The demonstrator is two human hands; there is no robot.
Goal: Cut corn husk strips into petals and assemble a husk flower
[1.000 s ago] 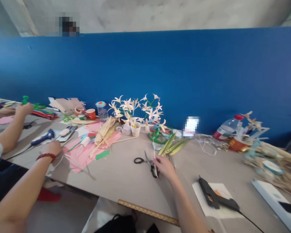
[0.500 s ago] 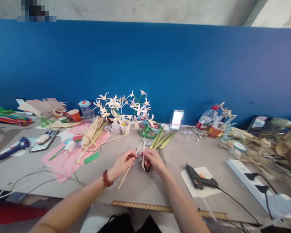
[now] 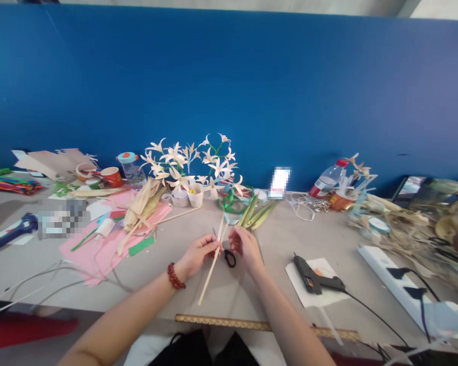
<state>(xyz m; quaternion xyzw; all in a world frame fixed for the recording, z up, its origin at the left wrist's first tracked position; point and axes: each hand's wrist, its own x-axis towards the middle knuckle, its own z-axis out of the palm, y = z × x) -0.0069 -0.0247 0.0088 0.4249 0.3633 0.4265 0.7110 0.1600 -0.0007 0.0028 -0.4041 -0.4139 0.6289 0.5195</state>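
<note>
Just left of scissors (image 3: 226, 257): pale stick (image 3: 208, 277), pinched in left hand (image 3: 198, 254); long axis slanting, near end short of scissors, far end beyond and rightward. Just right of scissors: right hand (image 3: 246, 246), fingers curled, grip indeterminable.

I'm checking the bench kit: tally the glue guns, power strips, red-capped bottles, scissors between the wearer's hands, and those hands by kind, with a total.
Glue guns: 2 (black gun, blue gun)
Power strip: 1
Red-capped bottle: 1
Scissors: 1
Wearer's hands: 2 (left hand, right hand)
Total: 7
</note>
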